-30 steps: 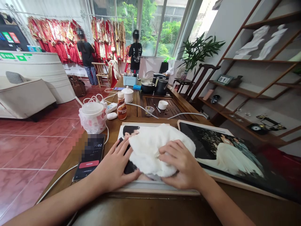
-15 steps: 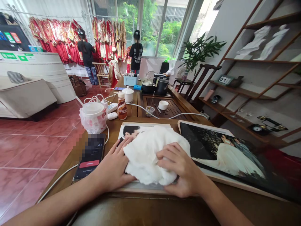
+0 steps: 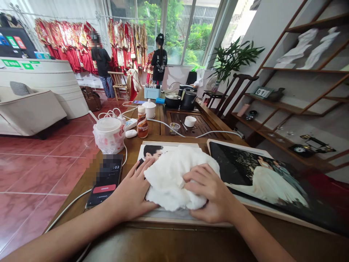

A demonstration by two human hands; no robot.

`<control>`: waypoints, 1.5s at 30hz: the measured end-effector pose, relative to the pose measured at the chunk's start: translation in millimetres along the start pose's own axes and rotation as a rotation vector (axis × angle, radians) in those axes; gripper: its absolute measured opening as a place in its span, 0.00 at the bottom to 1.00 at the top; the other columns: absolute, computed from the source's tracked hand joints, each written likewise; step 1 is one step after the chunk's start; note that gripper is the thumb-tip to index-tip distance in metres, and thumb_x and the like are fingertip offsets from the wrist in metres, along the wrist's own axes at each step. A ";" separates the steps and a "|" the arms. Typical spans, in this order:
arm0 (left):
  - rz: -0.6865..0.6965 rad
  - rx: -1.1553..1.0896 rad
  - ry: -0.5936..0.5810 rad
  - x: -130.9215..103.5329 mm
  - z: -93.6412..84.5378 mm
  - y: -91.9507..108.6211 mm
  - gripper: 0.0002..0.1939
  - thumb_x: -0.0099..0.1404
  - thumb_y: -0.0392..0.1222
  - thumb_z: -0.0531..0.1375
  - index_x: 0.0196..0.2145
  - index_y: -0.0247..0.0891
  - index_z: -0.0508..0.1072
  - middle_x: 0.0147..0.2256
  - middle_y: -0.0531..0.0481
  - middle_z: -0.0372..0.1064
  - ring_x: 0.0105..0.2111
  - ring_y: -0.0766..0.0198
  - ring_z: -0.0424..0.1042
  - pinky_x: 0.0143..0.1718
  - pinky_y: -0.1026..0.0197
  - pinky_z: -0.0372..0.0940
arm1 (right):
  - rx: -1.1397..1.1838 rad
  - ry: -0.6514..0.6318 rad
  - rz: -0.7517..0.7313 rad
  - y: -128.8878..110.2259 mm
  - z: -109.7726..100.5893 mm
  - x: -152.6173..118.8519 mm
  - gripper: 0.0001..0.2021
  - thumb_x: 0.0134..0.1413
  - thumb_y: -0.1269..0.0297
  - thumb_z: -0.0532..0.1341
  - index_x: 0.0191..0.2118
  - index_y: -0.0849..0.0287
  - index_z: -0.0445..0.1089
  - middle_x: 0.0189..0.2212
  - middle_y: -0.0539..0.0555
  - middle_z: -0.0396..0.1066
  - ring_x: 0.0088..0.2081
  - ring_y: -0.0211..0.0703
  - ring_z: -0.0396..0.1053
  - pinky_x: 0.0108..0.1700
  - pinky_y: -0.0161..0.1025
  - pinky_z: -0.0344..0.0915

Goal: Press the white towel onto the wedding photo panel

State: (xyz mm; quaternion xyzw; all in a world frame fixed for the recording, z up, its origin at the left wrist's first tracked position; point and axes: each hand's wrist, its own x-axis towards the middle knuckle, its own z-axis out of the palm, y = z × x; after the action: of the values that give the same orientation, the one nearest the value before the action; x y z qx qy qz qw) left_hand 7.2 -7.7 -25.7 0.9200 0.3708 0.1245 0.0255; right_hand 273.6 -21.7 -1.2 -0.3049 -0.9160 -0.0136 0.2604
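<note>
A bunched white fluffy cloth (image 3: 174, 174) lies over a framed photo (image 3: 152, 150) on the wooden table, hiding most of the picture. My right hand (image 3: 208, 193) grips the cloth's right side with curled fingers, the thumb low near the frame's front edge. At the left edge of the photo, my left hand (image 3: 137, 191) lies flat with its fingers stretched out, beside the cloth and touching its edge. A second framed photo (image 3: 261, 178), dark with a white gown, rests just to the right.
Left of my arm lies a phone (image 3: 105, 182) with a cable. Beyond stand a bagged white tub (image 3: 108, 133), a brown-capped bottle (image 3: 142, 123), a lidded white cup (image 3: 149, 109) and a small white bowl (image 3: 190, 121). Two people stand near hanging red garments (image 3: 65, 47).
Both hands and the cloth keep nearly the same places. The cloth's front edge and right side have drawn in slightly under my right hand. The view has shifted a little.
</note>
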 end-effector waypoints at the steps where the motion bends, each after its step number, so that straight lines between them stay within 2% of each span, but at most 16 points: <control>1: -0.011 -0.001 0.009 0.3 -0.7 1.1 0.42 0.63 0.57 0.60 0.67 0.36 0.52 0.68 0.39 0.44 0.67 0.44 0.41 0.65 0.42 0.44 | -0.027 0.005 0.011 2.5 -1.1 -0.4 0.12 0.42 0.64 0.63 0.36 0.57 0.67 0.38 0.54 0.72 0.38 0.48 0.65 0.43 0.48 0.55; 5: -0.040 -0.011 0.057 1.1 -3.8 5.4 0.36 0.68 0.58 0.55 0.67 0.39 0.53 0.68 0.42 0.44 0.67 0.45 0.42 0.65 0.42 0.44 | -0.110 0.006 0.064 9.6 -4.0 -1.8 0.11 0.44 0.64 0.63 0.36 0.57 0.67 0.39 0.55 0.72 0.40 0.49 0.66 0.45 0.49 0.55; 8: -0.022 -0.008 0.040 0.0 -2.7 3.3 0.40 0.66 0.56 0.58 0.68 0.38 0.51 0.68 0.42 0.45 0.67 0.44 0.44 0.65 0.42 0.44 | -0.046 0.005 0.027 3.4 -0.2 -1.5 0.12 0.44 0.63 0.63 0.38 0.56 0.67 0.41 0.55 0.73 0.41 0.49 0.66 0.46 0.49 0.55; 12: 0.008 0.001 0.007 -0.9 -0.3 -0.1 0.44 0.61 0.55 0.62 0.68 0.36 0.50 0.68 0.41 0.43 0.67 0.43 0.40 0.65 0.41 0.43 | 0.008 0.003 -0.011 1.0 2.2 -1.9 0.13 0.44 0.63 0.63 0.39 0.56 0.68 0.42 0.54 0.74 0.43 0.49 0.67 0.47 0.48 0.55; 18: -0.047 -0.010 0.023 1.0 -4.4 5.6 0.38 0.69 0.59 0.54 0.68 0.37 0.51 0.69 0.41 0.41 0.68 0.45 0.39 0.66 0.42 0.42 | -0.119 0.026 0.066 13.8 -5.3 -3.6 0.11 0.45 0.64 0.64 0.38 0.57 0.68 0.42 0.56 0.73 0.44 0.51 0.67 0.48 0.50 0.55; 25: 0.000 -0.006 -0.018 -0.7 -1.2 0.1 0.46 0.61 0.56 0.62 0.69 0.36 0.48 0.69 0.40 0.40 0.68 0.44 0.38 0.66 0.42 0.42 | 0.010 -0.001 -0.026 -0.6 0.9 -0.7 0.14 0.43 0.64 0.63 0.39 0.57 0.68 0.41 0.54 0.73 0.43 0.49 0.67 0.47 0.49 0.55; 31: -0.034 -0.012 0.049 1.9 -4.4 5.6 0.38 0.68 0.58 0.55 0.68 0.37 0.51 0.68 0.41 0.43 0.67 0.44 0.42 0.66 0.42 0.44 | -0.108 0.021 0.068 13.2 -3.9 -2.6 0.12 0.45 0.64 0.65 0.39 0.58 0.68 0.43 0.56 0.73 0.44 0.52 0.66 0.48 0.51 0.55; 34: -0.026 0.001 0.018 1.4 -3.0 3.6 0.41 0.66 0.56 0.58 0.69 0.36 0.49 0.68 0.40 0.45 0.67 0.44 0.43 0.66 0.42 0.42 | -0.038 0.008 0.030 6.5 -0.4 -2.5 0.14 0.43 0.64 0.65 0.39 0.57 0.68 0.42 0.55 0.72 0.43 0.51 0.66 0.47 0.50 0.54; 38: 0.004 0.014 -0.016 0.4 -0.2 0.2 0.48 0.60 0.55 0.63 0.69 0.33 0.47 0.68 0.39 0.42 0.68 0.43 0.39 0.66 0.43 0.42 | 0.018 -0.006 -0.009 1.1 2.8 -2.2 0.14 0.43 0.64 0.64 0.40 0.56 0.67 0.42 0.54 0.72 0.43 0.50 0.66 0.47 0.49 0.54; 42: -0.027 -0.001 0.041 1.4 -3.1 4.1 0.40 0.67 0.58 0.57 0.68 0.36 0.50 0.69 0.42 0.42 0.68 0.44 0.40 0.66 0.43 0.43 | -0.084 0.007 0.056 12.1 -2.3 -2.5 0.12 0.47 0.64 0.64 0.39 0.57 0.68 0.43 0.55 0.72 0.44 0.51 0.67 0.48 0.50 0.54; 45: -0.041 -0.004 0.043 1.8 -4.6 5.7 0.37 0.68 0.59 0.55 0.68 0.38 0.51 0.68 0.42 0.43 0.67 0.44 0.42 0.66 0.43 0.44 | -0.102 0.019 0.064 13.4 -3.4 -2.4 0.12 0.46 0.64 0.65 0.39 0.58 0.67 0.43 0.56 0.72 0.44 0.52 0.66 0.48 0.51 0.55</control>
State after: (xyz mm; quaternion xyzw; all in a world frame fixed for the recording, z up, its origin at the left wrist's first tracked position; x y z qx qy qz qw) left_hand 11.2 -10.8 -20.1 0.9093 0.3897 0.1445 0.0220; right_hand 284.3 -12.8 -1.3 -0.3468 -0.9014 -0.0550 0.2533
